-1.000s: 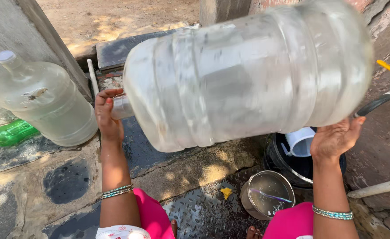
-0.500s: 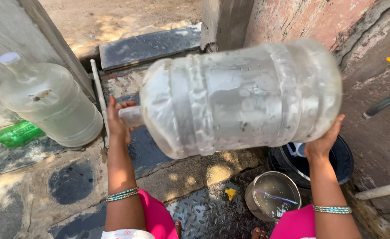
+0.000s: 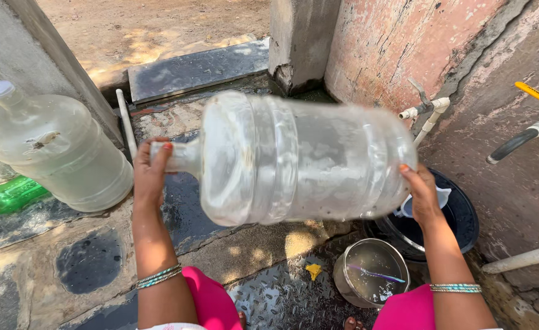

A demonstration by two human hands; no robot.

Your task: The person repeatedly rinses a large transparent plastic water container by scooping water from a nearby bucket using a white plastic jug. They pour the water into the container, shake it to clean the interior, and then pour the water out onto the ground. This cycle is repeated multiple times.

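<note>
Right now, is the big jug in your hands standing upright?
No, the big jug lies on its side in the air, the left hand at its neck and the right hand at its base.

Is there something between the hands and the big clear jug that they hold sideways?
Nothing visible. The left hand grips the neck of the clear jug directly, and the right hand presses flat on its base. The jug hangs in the air above the wet stone floor, apart from the steel pot and black basin below.
</note>
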